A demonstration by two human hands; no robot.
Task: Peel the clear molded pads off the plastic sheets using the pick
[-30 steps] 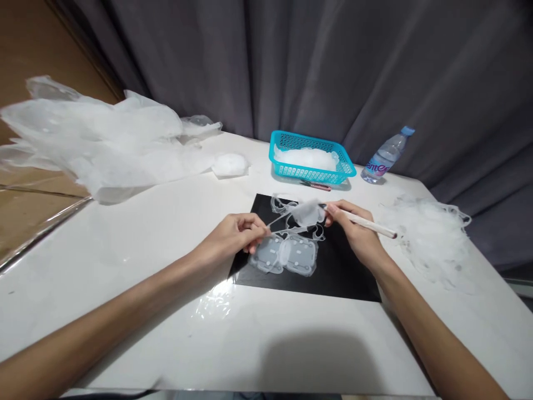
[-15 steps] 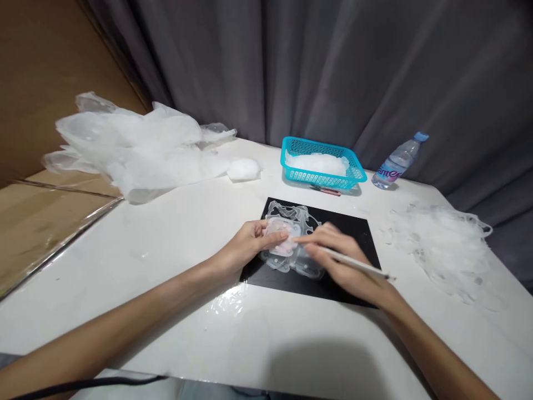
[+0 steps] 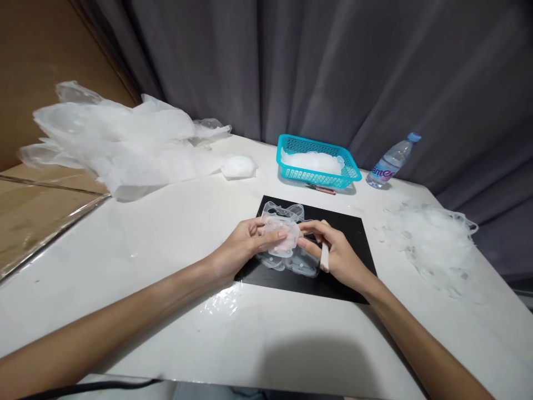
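Pinched in my left hand (image 3: 245, 244) is a small translucent plastic piece (image 3: 287, 244), its thumb laid across the front. My right hand (image 3: 337, 250) touches the piece's right edge with thumb and index finger. Tucked in that same hand is a slim white pen-like tool (image 3: 324, 256), partly hidden by the fingers; its tip cannot be made out. Under both hands lies a black mat (image 3: 345, 278), with more clear, cut-out plastic (image 3: 306, 261) on it.
Behind the mat is a blue basket (image 3: 320, 179) holding white material, a pink cutter (image 3: 323, 190) in front. A water bottle (image 3: 389, 164) stands right of it. White plastic heaps (image 3: 125, 144) (image 3: 437, 239) lie left and right. A black cable (image 3: 95, 386) runs along the near edge.
The pen-like tool has swung from pointing at the plastic to being tucked upright in my right hand. The right fingers now touch the piece's edge. The view has shifted slightly.
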